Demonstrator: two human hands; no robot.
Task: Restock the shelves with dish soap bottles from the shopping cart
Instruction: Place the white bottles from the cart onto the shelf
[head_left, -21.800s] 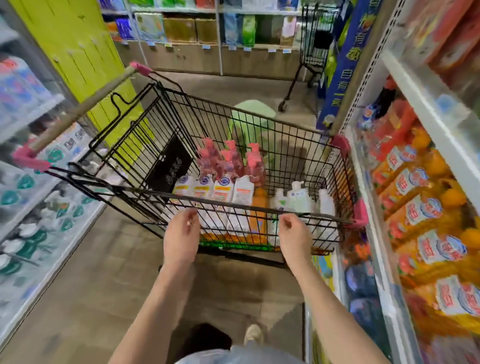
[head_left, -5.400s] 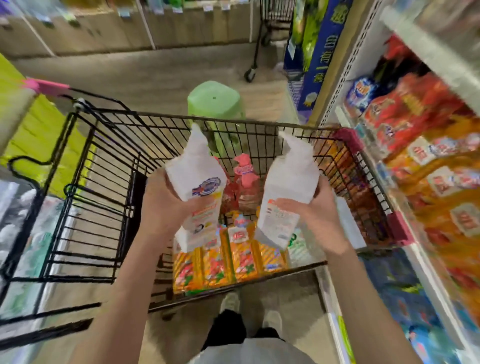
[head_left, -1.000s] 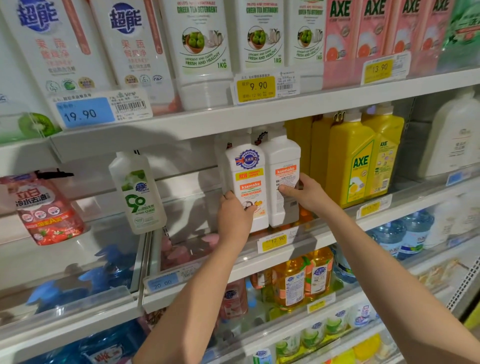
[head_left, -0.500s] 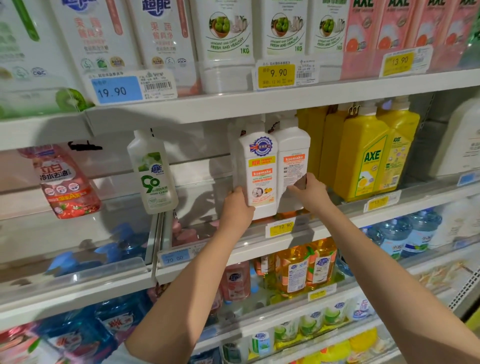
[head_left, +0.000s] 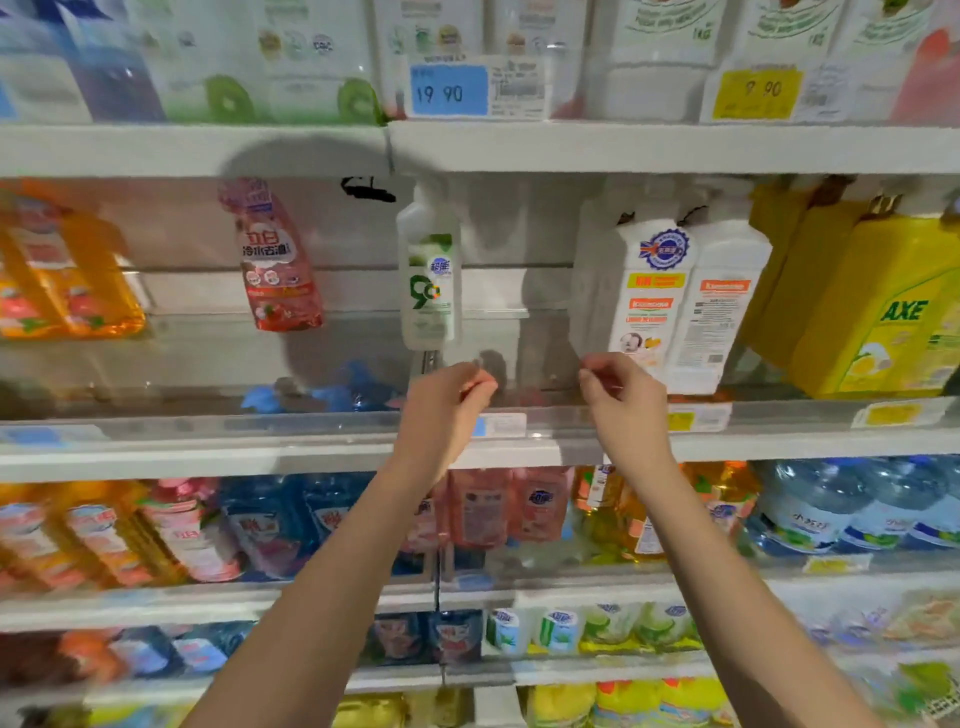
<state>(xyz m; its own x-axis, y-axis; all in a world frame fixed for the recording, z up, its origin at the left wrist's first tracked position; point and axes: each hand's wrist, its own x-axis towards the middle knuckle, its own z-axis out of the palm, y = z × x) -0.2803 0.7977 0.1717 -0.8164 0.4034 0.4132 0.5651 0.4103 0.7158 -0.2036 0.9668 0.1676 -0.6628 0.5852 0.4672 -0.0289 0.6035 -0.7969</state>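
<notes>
Here, in the head view, the left hand (head_left: 447, 410) and the right hand (head_left: 626, 408) are raised side by side, apart, before the middle shelf (head_left: 208, 452). Both hands have loosely curled fingers and hold nothing. Two white dish soap bottles (head_left: 649, 301) stand upright on that shelf, touching each other, at 1 o'clock from the right hand; contact with its knuckles cannot be confirmed. At their 3 o'clock stand yellow AXE bottles (head_left: 883, 312). A white-green bottle (head_left: 428, 275) stands at 12 o'clock from the left hand, with a tilted pink pouch (head_left: 275, 260) at 10 o'clock.
</notes>
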